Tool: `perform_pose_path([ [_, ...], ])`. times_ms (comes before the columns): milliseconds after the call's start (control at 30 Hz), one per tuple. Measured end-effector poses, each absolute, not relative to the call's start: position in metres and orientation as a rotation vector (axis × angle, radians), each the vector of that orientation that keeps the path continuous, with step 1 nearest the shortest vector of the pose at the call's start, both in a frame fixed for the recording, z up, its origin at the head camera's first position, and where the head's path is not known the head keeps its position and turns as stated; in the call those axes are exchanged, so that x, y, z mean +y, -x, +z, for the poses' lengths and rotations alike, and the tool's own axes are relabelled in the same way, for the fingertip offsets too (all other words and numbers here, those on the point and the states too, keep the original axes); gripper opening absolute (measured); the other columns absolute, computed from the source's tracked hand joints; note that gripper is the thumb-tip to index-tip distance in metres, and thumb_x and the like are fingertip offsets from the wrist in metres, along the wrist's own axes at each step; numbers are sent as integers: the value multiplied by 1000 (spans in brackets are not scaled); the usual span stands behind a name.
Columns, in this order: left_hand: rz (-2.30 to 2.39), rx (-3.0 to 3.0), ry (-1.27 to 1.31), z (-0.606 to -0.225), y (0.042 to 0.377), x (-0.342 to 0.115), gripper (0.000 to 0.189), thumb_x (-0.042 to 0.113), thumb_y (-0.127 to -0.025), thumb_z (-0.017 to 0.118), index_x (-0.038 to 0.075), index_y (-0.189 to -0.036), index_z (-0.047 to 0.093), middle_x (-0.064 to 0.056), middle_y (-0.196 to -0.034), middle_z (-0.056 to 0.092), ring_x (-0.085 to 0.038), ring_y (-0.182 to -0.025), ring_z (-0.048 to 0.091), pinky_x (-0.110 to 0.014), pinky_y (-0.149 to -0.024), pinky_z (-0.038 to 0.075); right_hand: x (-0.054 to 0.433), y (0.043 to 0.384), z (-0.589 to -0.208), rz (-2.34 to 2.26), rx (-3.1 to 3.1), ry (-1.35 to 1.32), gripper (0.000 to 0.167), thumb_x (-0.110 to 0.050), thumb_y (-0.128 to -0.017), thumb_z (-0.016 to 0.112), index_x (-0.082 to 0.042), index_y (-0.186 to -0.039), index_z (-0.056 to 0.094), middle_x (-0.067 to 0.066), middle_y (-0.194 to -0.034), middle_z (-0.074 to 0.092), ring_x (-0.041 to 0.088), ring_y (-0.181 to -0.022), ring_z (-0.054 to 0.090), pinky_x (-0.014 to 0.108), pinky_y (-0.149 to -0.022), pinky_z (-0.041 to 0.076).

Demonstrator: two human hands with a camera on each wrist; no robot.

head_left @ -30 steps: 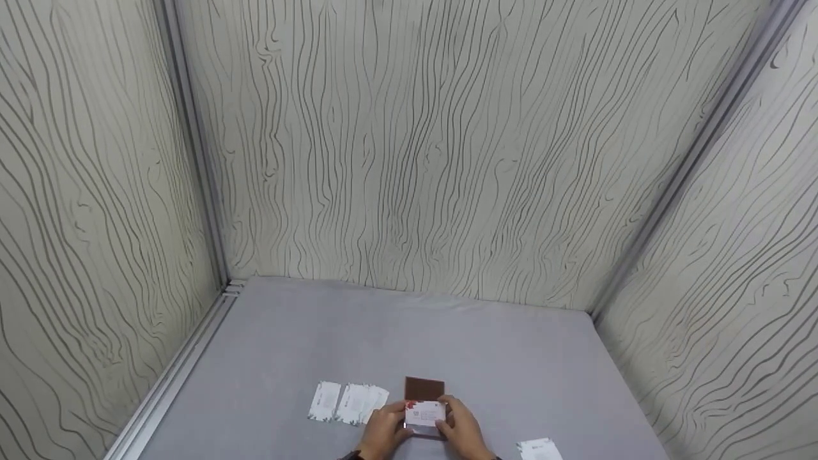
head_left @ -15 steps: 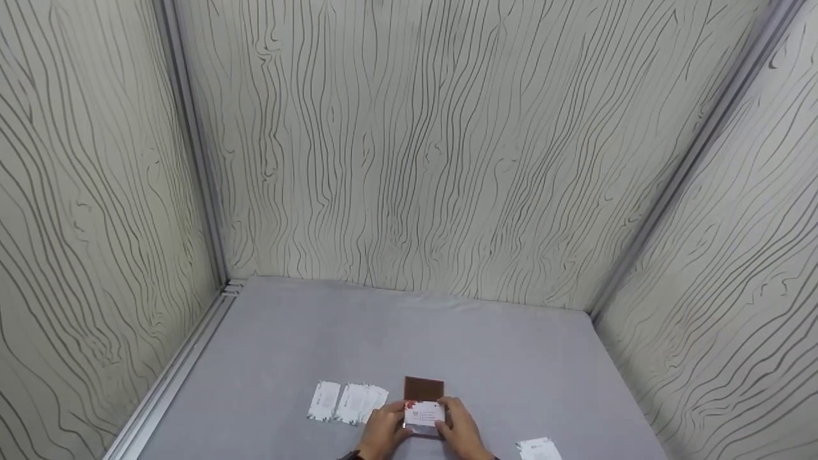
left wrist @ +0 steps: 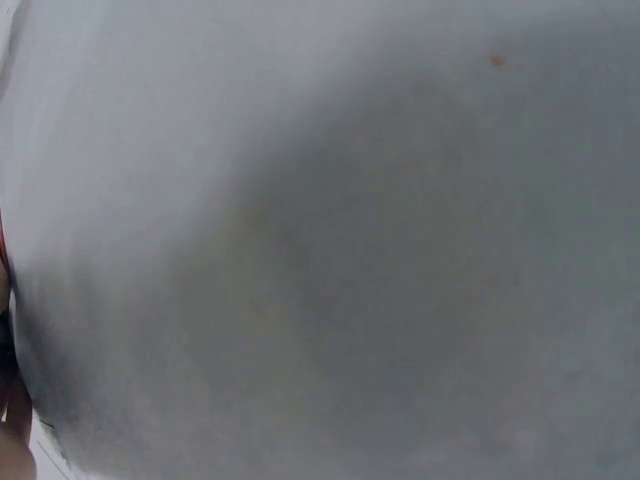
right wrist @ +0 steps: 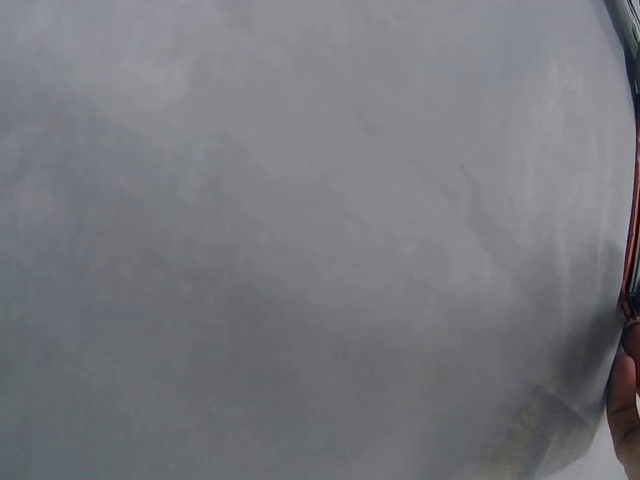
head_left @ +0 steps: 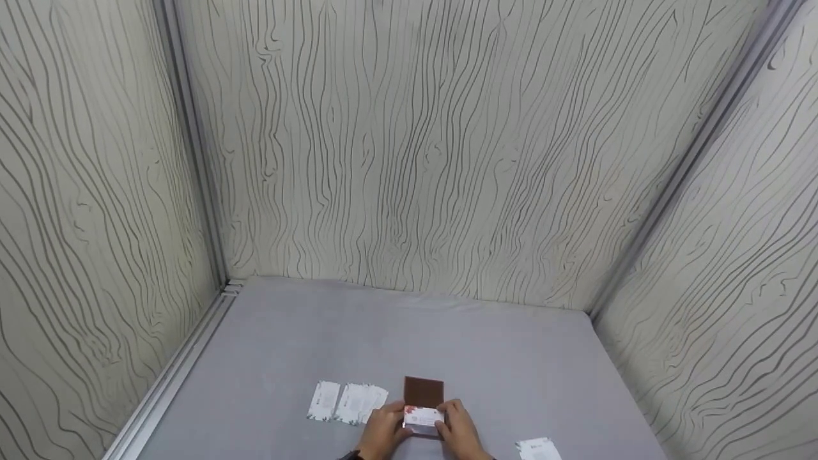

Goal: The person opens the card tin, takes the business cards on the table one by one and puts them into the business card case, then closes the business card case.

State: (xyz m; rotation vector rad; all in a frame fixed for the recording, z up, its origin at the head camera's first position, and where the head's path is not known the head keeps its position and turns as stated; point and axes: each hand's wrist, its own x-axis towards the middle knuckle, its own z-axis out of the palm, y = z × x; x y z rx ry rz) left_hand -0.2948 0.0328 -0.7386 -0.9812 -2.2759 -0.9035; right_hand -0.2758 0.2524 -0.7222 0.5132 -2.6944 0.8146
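A brown card holder (head_left: 424,391) lies opened out at the near middle of the table in the head view. Over its near half is a white card (head_left: 423,413) with red print at one corner, its lower part behind a shiny clear strip. My left hand (head_left: 381,431) grips the left edge of holder and card. On the opposite side my right hand (head_left: 461,432) holds the right edge, thumb on the card's face. In the wrist views only fingertips (left wrist: 14,440) of the left hand and fingers (right wrist: 624,410) of the right show at the frame borders.
Several white cards with green-leaf corners (head_left: 324,401) lie left of the left hand, some overlapping. Another white card (head_left: 538,449) lies at the right near edge of the view. Grey cloth (head_left: 511,358) covers the table, with patterned panels (head_left: 409,160) around it.
The white card has slid toward me, down into the near half of the holder, baring more of the brown flap. Both hands stay at the holder's sides.
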Motion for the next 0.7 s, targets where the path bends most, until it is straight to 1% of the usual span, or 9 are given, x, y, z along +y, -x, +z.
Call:
perform_pose_path([
  [67, -890, -2296, 972, -738, 295, 32, 28, 19, -72, 80, 5, -96, 75, -7, -97, 67, -20, -85, 66, -32, -70, 51, 253, 277, -725, 808, -2670, -540, 22, -6, -87, 72, 0, -104, 60, 10, -102, 54, 32, -96, 60, 45, -85, 49],
  [267, -897, -2413, 944, -735, 293, 31, 30, 21, -77, 79, 4, -102, 75, -10, -105, 69, -23, -94, 67, -36, -77, 52, 254, 279, -729, 767, -2573, -620, 19, -5, -88, 70, 4, -102, 60, 11, -99, 53, 31, -90, 60, 42, -79, 50],
  [400, -877, -2376, 954, -735, 294, 32, 28, 19, -76, 79, 4, -99, 75, -10, -101, 68, -22, -90, 66, -35, -74, 52, 254, 277, -728, 718, -2544, -649, 17, -4, -88, 68, 5, -102, 62, 13, -100, 54, 32, -88, 59, 42, -77, 50],
  [467, -874, -2347, 961, -737, 295, 32, 27, 19, -75, 80, 4, -97, 75, -8, -98, 67, -21, -87, 66, -34, -72, 51, 253, 275, -727, 699, -2560, -647, 17, -3, -88, 68, 6, -102, 64, 15, -102, 54, 34, -90, 59, 44, -78, 50],
  [633, -889, -2374, 943, -739, 296, 34, 25, 18, -74, 81, 5, -95, 75, -4, -93, 63, -18, -83, 65, -33, -70, 51, 252, 273, -724, 637, -2621, -635, 14, -5, -90, 66, 6, -98, 68, 18, -105, 54, 37, -91, 58, 45, -79, 49],
  [700, -908, -2403, 934, -738, 295, 34, 25, 18, -76, 80, 5, -96, 75, -4, -93, 63, -18, -84, 65, -33, -72, 51, 253, 273, -723, 638, -2651, -629, 14, -5, -91, 65, 6, -99, 68, 18, -106, 54, 36, -92, 58, 45, -80, 49],
])
